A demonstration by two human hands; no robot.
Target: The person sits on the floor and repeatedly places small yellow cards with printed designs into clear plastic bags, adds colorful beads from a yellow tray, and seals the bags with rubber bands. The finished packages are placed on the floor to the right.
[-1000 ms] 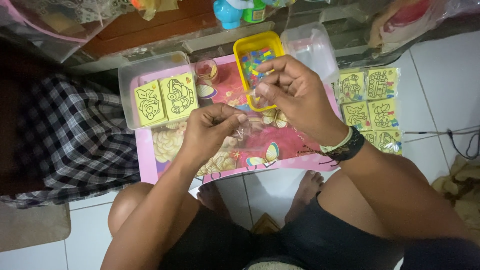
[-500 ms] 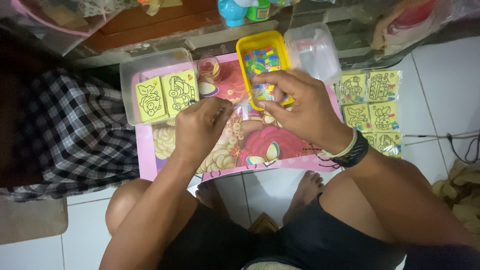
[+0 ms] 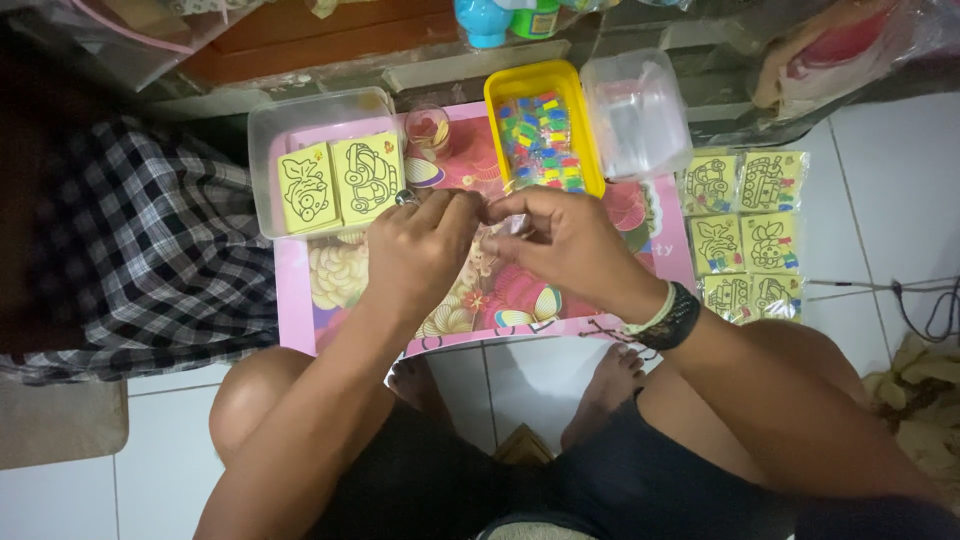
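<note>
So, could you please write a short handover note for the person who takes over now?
Left hand and right hand meet over the pink board, fingertips pinching something small and clear; what it is cannot be told.
Yellow tray of coloured pieces stands behind them.
Clear box on the left holds two yellow picture cards.
Six bagged cards lie on the floor, right.
</note>
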